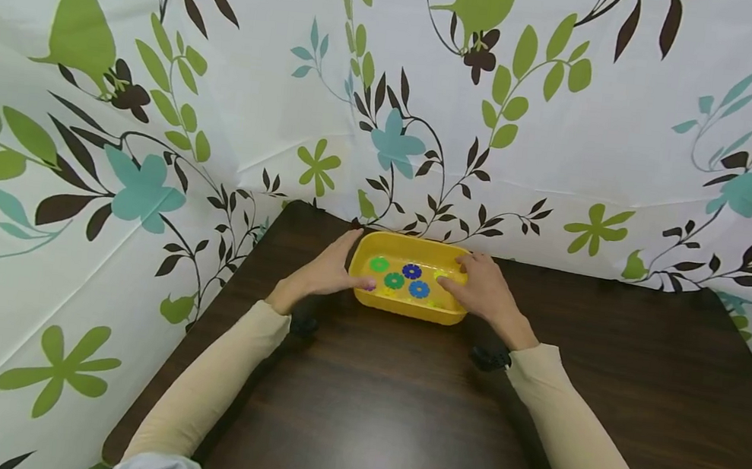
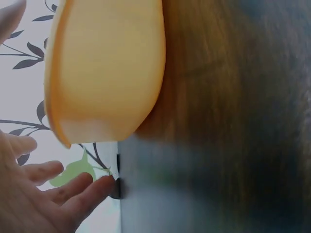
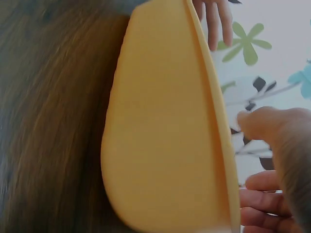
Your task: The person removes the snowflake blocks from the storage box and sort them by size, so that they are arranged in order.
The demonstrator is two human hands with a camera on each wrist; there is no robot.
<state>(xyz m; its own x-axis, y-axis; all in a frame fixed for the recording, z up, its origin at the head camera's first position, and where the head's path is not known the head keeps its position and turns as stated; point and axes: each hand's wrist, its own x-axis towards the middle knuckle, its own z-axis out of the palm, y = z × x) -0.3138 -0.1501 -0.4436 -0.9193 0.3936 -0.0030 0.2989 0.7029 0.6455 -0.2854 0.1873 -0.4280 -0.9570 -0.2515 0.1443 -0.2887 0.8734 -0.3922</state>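
A yellow plastic tub with a raised rim stands near the back of the table. Inside it lie several small notched plastic discs: a bright green one, a dark blue one, a light blue one, others teal, purple and yellow. At the tub's left end is my left hand, thumb toward the inside; the left wrist view shows its fingers spread, apart from the wall. My right hand is at the right end, thumb over the interior, its fingers partly hidden behind the rim.
The dark wooden table stretches toward me and to the right. Close behind it and along its left side hangs a white cloth printed with leaves and birds.
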